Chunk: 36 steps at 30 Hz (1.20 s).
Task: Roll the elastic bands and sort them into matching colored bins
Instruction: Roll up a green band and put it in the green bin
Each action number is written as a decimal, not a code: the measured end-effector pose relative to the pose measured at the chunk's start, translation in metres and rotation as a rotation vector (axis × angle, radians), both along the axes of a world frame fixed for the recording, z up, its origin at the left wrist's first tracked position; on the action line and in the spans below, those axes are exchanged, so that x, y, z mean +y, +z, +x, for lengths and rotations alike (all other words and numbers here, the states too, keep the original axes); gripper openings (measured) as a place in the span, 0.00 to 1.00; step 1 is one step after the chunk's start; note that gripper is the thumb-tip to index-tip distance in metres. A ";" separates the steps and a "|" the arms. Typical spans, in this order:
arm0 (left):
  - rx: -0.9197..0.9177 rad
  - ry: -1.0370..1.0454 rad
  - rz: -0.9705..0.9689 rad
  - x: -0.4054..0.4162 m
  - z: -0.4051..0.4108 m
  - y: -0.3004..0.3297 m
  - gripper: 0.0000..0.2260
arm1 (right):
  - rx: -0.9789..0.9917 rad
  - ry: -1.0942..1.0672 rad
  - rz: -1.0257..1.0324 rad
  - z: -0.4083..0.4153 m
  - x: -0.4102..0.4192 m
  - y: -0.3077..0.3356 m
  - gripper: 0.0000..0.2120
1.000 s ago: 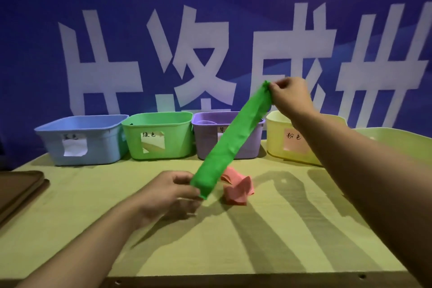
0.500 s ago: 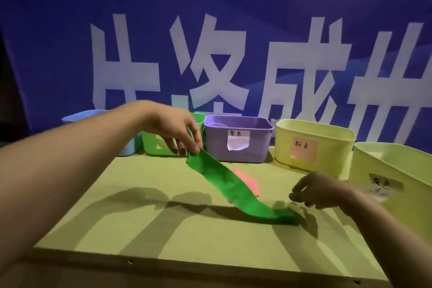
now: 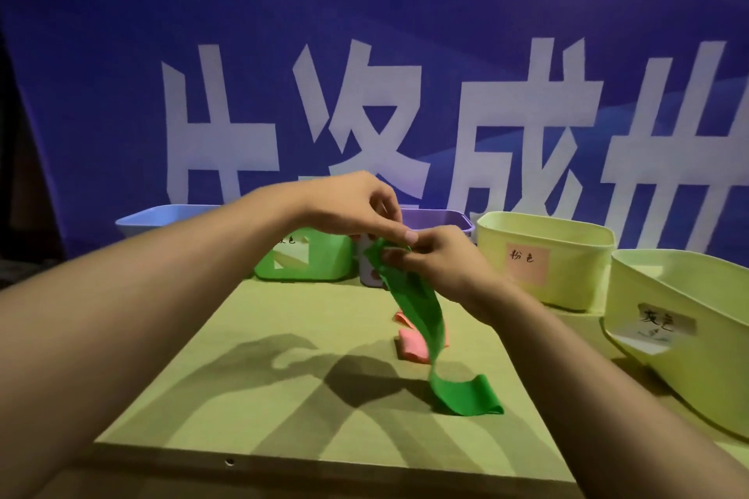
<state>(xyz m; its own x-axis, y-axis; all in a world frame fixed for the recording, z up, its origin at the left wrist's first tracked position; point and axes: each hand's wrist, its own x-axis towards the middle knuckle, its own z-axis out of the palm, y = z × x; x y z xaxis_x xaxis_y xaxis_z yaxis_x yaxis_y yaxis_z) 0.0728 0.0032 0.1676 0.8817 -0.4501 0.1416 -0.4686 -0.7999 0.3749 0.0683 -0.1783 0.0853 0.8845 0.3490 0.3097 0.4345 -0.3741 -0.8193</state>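
green band (image 3: pixel 419 316): centre of the frame, top end pinched between both your hands, lower end trailing onto the desk (image 3: pixel 243 356) at lower right, likely so the roll can start from the top.
left hand (image 3: pixel 356 207): fingers curled down on the band's upper edge.
right hand (image 3: pixel 437 259): fingertips gripping the same end from the right.
pink band (image 3: pixel 413 348): crumpled behind the green one, waiting.
green bin (image 3: pixel 324 263): just left of your hands, partly hidden, the matching destination.
purple bin (image 3: pixel 441 217), pink-labelled bin (image 3: pixel 567 255): along the back, right of centre.
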 end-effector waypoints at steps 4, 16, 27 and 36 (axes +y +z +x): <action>0.051 -0.025 -0.280 0.002 -0.002 -0.012 0.22 | 0.092 0.037 0.247 0.004 0.000 0.002 0.11; -0.053 -0.037 -0.717 0.014 0.001 -0.001 0.11 | 0.126 0.197 0.351 0.004 -0.002 0.015 0.10; -0.385 0.246 -0.820 0.014 0.020 0.014 0.11 | 0.178 0.066 0.319 -0.010 -0.010 -0.057 0.09; -0.463 0.342 -0.801 0.018 0.029 0.013 0.13 | 0.280 0.051 0.144 -0.044 -0.016 -0.104 0.10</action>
